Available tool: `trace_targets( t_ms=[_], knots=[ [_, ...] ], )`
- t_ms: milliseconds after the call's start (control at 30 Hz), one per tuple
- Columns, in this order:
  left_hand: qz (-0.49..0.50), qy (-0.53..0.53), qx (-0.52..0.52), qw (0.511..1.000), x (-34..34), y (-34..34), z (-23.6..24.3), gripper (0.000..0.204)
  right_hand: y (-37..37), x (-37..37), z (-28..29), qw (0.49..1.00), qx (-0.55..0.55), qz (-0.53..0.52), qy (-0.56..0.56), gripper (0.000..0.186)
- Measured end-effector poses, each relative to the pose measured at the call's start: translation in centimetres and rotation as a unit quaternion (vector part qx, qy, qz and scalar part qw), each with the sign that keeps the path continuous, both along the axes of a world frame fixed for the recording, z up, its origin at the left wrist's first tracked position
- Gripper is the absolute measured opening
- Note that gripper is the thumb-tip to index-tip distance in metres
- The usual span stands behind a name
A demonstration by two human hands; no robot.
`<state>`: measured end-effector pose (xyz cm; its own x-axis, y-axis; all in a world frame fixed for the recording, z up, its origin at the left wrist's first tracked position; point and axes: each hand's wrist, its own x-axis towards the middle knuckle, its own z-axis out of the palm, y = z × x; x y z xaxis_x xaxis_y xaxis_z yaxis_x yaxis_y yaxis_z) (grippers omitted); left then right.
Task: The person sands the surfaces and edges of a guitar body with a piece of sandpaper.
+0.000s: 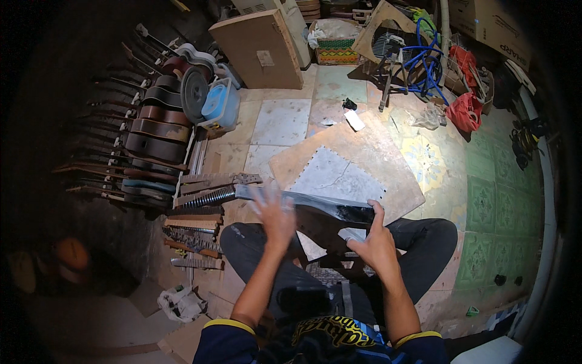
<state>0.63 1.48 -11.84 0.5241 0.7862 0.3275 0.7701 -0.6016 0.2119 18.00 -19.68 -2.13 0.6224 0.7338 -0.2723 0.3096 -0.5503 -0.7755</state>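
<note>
the long grey-and-dark piece (333,207) at near centre is apparently being worked, the right hand (377,239) closed around its right end, the left hand (276,217) blurred, fingers spread, contact unclear, so steady holding seems needed next.

Held crosswise above the crossed legs (418,242): a long, narrow, two-toned piece (354,212).
Slants slightly down toward the right. Runs slim and dull grey at the left end, then broadens into a glossy, near-black stretch with a grey upper edge. Sits gripped at the right end by the right hand (377,239); passes partly behind the blurred, spread left hand (274,212) near the other end.
</note>
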Motion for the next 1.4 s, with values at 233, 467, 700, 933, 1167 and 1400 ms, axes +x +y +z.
trace_targets(
  t_ms=[233,467,700,933,1167,1400],
  knots=[
    [-0.323,-0.150,-0.116,0.927,3.8,-8.9,3.2,0.088,-0.3,0.1,-0.6,0.999,0.037,-0.007,0.011,0.100],
    [-0.097,0.041,-0.052,0.993,-1.9,-0.2,-0.3,0.079,-0.1,0.5,-0.3,1.000,0.024,0.000,0.001,0.100],
    [0.007,-0.010,-0.031,0.999,-3.8,1.3,1.5,0.068,0.3,0.3,-0.1,1.000,0.007,0.004,0.010,0.101],
    [-0.260,-0.112,-0.176,0.943,2.0,-7.6,4.8,0.094,0.0,0.7,-0.9,0.999,0.031,-0.012,0.008,0.101],
    [-0.088,0.070,-0.067,0.991,-1.9,-0.9,0.2,0.082,0.5,0.9,0.0,1.000,0.011,-0.002,0.017,0.104],
    [0.010,-0.141,-0.063,0.988,-5.3,7.4,-0.2,0.058,0.7,1.2,-0.2,1.000,0.027,0.000,0.016,0.104]
  ],
)
